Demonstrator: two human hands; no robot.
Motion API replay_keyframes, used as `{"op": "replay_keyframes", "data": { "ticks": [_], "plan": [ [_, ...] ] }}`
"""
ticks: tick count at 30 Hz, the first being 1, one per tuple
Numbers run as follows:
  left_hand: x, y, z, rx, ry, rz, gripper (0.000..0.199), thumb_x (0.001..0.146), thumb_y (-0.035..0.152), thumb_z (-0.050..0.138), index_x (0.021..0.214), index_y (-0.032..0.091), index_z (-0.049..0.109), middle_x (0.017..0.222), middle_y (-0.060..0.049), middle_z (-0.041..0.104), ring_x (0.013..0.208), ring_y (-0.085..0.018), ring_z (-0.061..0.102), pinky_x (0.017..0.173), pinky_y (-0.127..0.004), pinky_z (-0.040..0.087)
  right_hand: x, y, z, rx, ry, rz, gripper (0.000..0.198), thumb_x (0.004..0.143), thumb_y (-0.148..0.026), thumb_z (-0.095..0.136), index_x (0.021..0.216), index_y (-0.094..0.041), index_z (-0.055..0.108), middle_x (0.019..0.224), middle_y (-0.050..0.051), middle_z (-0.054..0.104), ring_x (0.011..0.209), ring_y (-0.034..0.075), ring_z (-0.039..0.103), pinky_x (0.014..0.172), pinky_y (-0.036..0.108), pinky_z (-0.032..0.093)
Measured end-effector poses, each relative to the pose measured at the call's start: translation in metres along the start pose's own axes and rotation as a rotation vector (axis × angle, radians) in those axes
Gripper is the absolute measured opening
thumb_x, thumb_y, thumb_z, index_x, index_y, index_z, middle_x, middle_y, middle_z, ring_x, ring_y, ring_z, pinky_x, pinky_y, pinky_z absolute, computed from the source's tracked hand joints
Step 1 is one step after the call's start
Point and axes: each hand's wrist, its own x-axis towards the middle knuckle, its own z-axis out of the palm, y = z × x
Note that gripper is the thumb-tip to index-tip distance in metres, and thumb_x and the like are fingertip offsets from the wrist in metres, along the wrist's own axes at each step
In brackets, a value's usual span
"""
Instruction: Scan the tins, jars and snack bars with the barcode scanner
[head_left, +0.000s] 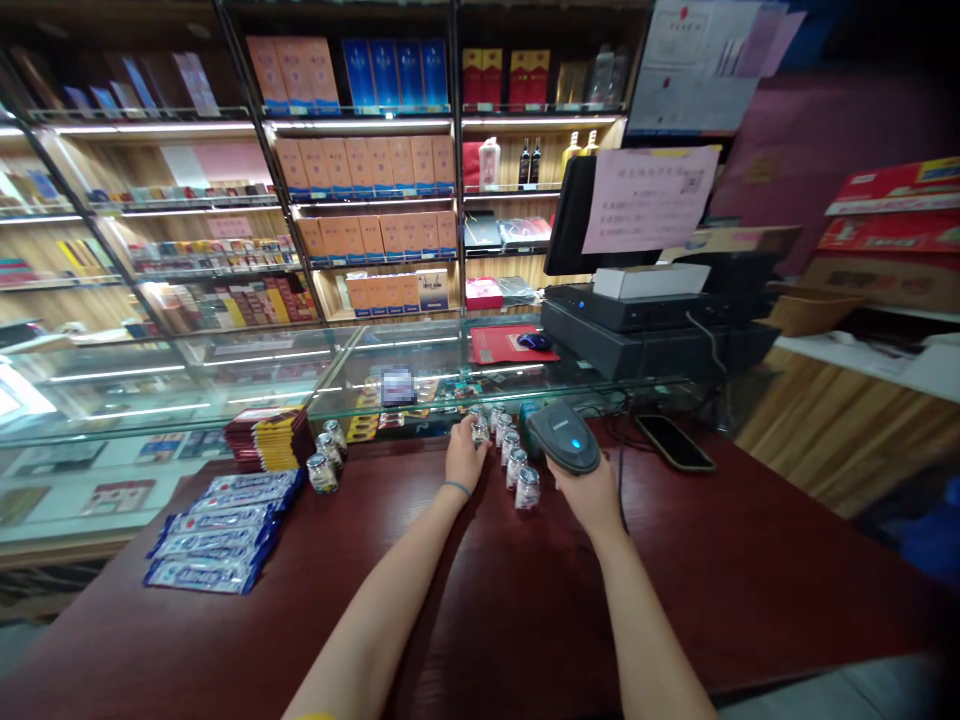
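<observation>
My left hand (465,456) is closed around a small clear jar (480,430) with a pale label, at the far end of the dark red counter (450,620). My right hand (587,492) grips a black barcode scanner (564,438) whose blue light is on. Between my hands stands a row of similar small jars (527,489), all upright, running away from me. A second short row of jars (322,472) is off to the left, near a stack of dark red and yellow packets (270,440). Several blue and white long packets (217,540) lie overlapped at the left.
A glass display case (390,345) borders the counter's far side. A phone (675,443) lies at the right, near the scanner's cable. Beyond are a monitor (570,215), a black cash drawer (652,340) and a mouse (534,342) on a red mat. Boxed goods fill the back shelves.
</observation>
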Motion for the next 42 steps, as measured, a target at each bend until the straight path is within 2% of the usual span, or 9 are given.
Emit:
{"op": "replay_keyframes", "data": {
  "ticks": [6, 10, 13, 16, 20, 24, 28, 33, 42],
  "plan": [
    [-0.002, -0.002, 0.001, -0.087, 0.064, 0.01, 0.072, 0.072, 0.017, 0.074, 0.137, 0.021, 0.042, 0.115, -0.01, 0.053, 0.104, -0.023, 0.057, 0.097, -0.042, 0.047, 0.0, -0.002, -0.001, 0.026, 0.004, -0.004, 0.037, 0.071, -0.043, 0.067, 0.099, -0.017, 0.065, 0.081, 0.011, 0.074, 0.08, 0.027, 0.071, 0.067, 0.035, 0.056],
    [-0.011, -0.001, -0.021, -0.085, 0.122, -0.006, 0.075, 0.071, 0.026, 0.079, 0.136, 0.019, 0.044, 0.111, -0.009, 0.053, 0.095, -0.021, 0.058, 0.091, -0.042, 0.05, -0.002, -0.002, 0.002, 0.067, 0.01, -0.008, 0.036, 0.07, -0.043, 0.068, 0.096, -0.018, 0.067, 0.078, 0.009, 0.074, 0.078, 0.026, 0.071, 0.066, 0.034, 0.056],
    [-0.024, -0.004, -0.059, -0.064, 0.164, 0.003, 0.064, 0.077, 0.03, 0.075, 0.133, 0.021, 0.047, 0.107, -0.007, 0.055, 0.089, -0.018, 0.058, 0.084, -0.037, 0.053, -0.004, -0.005, 0.006, 0.114, -0.006, -0.004, 0.035, 0.067, -0.044, 0.071, 0.091, -0.017, 0.068, 0.074, 0.009, 0.073, 0.076, 0.026, 0.071, 0.065, 0.033, 0.056],
    [-0.038, -0.01, -0.114, 0.008, 0.237, 0.049, 0.047, 0.084, 0.032, 0.068, 0.127, 0.021, 0.051, 0.102, -0.006, 0.057, 0.087, -0.018, 0.059, 0.078, -0.033, 0.053, -0.007, -0.013, 0.01, 0.191, -0.058, -0.007, 0.033, 0.065, -0.046, 0.073, 0.084, -0.018, 0.069, 0.067, 0.007, 0.071, 0.072, 0.025, 0.07, 0.064, 0.033, 0.056],
    [-0.055, -0.023, -0.189, 0.246, 0.395, 0.16, 0.024, 0.091, 0.033, 0.06, 0.111, 0.02, 0.059, 0.097, -0.007, 0.058, 0.091, -0.02, 0.057, 0.082, -0.036, 0.051, -0.015, -0.024, 0.017, 0.298, -0.213, -0.013, 0.03, 0.065, -0.048, 0.074, 0.074, -0.02, 0.066, 0.053, 0.002, 0.064, 0.056, 0.02, 0.064, 0.056, 0.03, 0.054],
    [-0.064, -0.044, -0.236, 0.451, 0.618, 0.093, 0.041, 0.085, 0.039, 0.066, 0.119, 0.018, 0.055, 0.111, -0.011, 0.055, 0.108, -0.027, 0.05, 0.1, -0.048, 0.042, -0.027, -0.025, 0.033, 0.321, -0.343, 0.001, 0.03, 0.069, -0.047, 0.072, 0.069, -0.018, 0.064, 0.051, 0.002, 0.063, 0.046, 0.017, 0.058, 0.051, 0.029, 0.052],
    [-0.07, -0.068, -0.247, 0.465, 0.584, -0.018, 0.064, 0.08, 0.037, 0.07, 0.134, 0.016, 0.044, 0.125, -0.015, 0.046, 0.121, -0.031, 0.042, 0.108, -0.053, 0.035, -0.04, -0.025, 0.057, 0.209, -0.312, -0.104, 0.03, 0.067, -0.042, 0.072, 0.084, -0.017, 0.07, 0.066, 0.006, 0.072, 0.064, 0.022, 0.068, 0.062, 0.032, 0.056],
    [-0.075, -0.087, -0.244, 0.347, 0.473, -0.117, 0.065, 0.08, 0.027, 0.067, 0.138, 0.018, 0.041, 0.128, -0.016, 0.044, 0.123, -0.031, 0.043, 0.108, -0.053, 0.037, -0.059, -0.032, 0.077, 0.073, -0.337, -0.245, 0.037, 0.072, -0.037, 0.065, 0.104, -0.02, 0.068, 0.089, 0.007, 0.076, 0.081, 0.026, 0.072, 0.073, 0.036, 0.058],
    [-0.073, -0.098, -0.242, 0.27, 0.39, -0.149, 0.058, 0.078, 0.017, 0.067, 0.131, 0.019, 0.045, 0.12, -0.013, 0.052, 0.113, -0.027, 0.052, 0.103, -0.05, 0.043, -0.083, -0.04, 0.085, -0.146, -0.454, -0.42, 0.024, 0.075, -0.025, 0.056, 0.099, -0.024, 0.062, 0.076, 0.003, 0.073, 0.072, 0.024, 0.072, 0.063, 0.029, 0.051]
  ]
}}
